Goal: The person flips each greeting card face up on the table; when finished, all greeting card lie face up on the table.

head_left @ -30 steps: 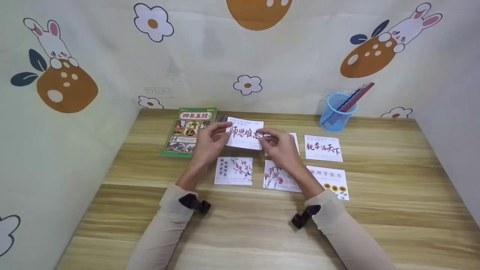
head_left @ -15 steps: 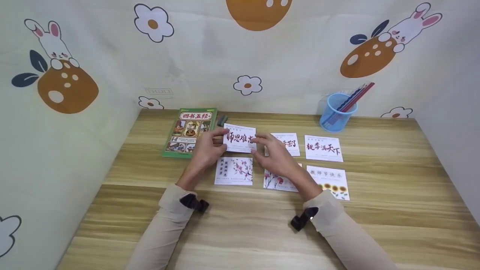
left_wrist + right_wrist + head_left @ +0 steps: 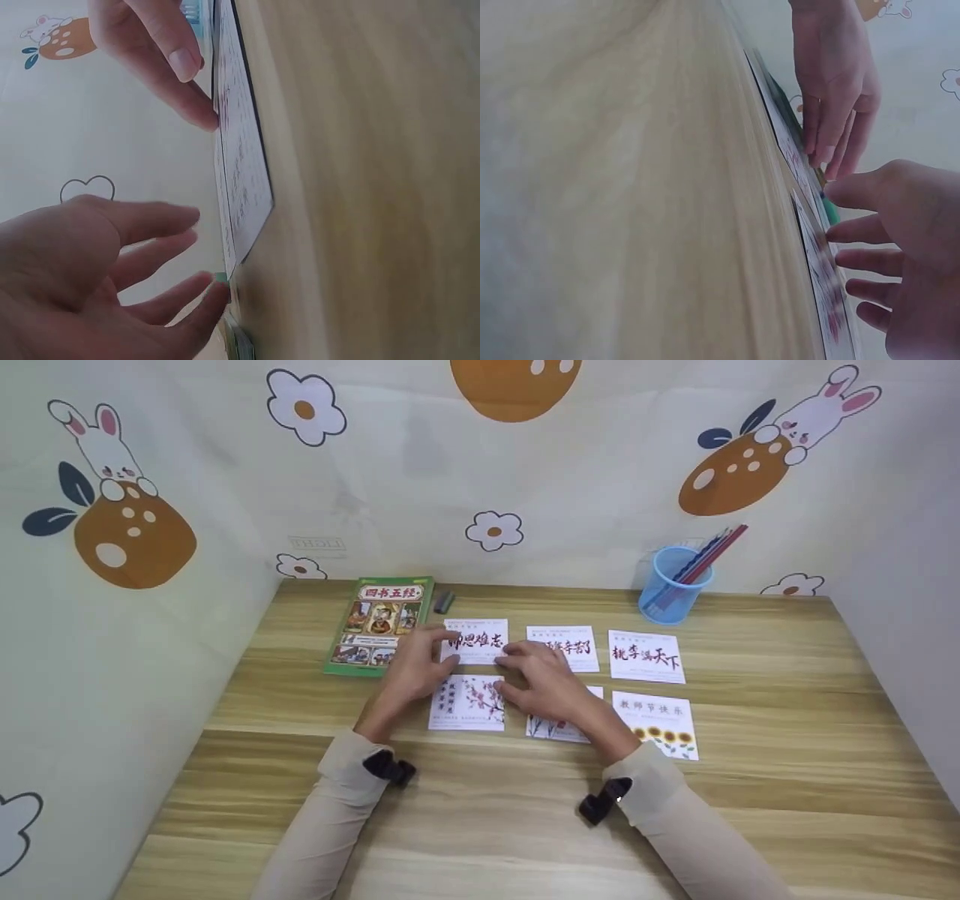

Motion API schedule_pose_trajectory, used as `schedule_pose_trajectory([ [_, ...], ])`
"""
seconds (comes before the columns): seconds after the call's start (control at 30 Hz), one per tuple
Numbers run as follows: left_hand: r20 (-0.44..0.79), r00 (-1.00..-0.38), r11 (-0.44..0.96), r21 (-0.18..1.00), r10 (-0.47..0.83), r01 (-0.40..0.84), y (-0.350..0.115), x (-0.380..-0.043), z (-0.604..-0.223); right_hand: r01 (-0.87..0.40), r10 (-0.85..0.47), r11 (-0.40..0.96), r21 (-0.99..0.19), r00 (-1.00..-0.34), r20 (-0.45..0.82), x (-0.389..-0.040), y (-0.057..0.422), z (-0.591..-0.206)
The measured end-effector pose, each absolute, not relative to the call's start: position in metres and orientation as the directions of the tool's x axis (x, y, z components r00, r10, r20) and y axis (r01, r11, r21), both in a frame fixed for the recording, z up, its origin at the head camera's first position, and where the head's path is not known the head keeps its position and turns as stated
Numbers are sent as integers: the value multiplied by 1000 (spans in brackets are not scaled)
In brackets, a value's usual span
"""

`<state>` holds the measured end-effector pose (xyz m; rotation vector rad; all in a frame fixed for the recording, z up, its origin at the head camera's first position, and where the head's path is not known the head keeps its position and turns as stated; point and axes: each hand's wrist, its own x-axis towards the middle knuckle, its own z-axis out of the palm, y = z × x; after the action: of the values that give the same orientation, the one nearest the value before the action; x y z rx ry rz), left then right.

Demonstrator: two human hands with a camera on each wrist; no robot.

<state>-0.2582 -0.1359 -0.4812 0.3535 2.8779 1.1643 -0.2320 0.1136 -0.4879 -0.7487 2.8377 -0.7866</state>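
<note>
A white card with red calligraphy (image 3: 476, 642) lies flat in the back row, at the left. My left hand (image 3: 411, 666) is at its left side, thumb and fingers loosely spread with the fingertips over the edge. At the opposite side, the fingertips of my right hand (image 3: 546, 681) touch down by the right edge. In the left wrist view, the left hand (image 3: 82, 277) has no card between its fingers. Extended, separated fingers show on the right hand (image 3: 922, 255) in the right wrist view. Just in front lies a blossom card (image 3: 471, 716).
To the right lie more calligraphy cards, one lettered in four characters (image 3: 646, 657), plus a sunflower card (image 3: 656, 720) and a partly covered pink-flower card (image 3: 555, 727). A green book (image 3: 379, 622) is at the left, a small dark block (image 3: 444, 601) beside it. A blue pencil cup (image 3: 670, 596) stands behind.
The calligraphy card was held up between both hands; it came down and now lies flat behind the blossom card. Both hands lowered with it, and their grip loosened.
</note>
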Motion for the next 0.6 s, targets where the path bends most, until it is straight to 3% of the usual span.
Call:
schedule_pose_trajectory([
  [0.37,9,-959,720,658,282,218,-134,-259,-481,-425,-484,740,-522,-875,28,-232,114,-488],
  [0.6,65,-964,730,640,256,237,-136,-253,-473,-446,-453,677,-586,-880,146,-232,119,-484],
])
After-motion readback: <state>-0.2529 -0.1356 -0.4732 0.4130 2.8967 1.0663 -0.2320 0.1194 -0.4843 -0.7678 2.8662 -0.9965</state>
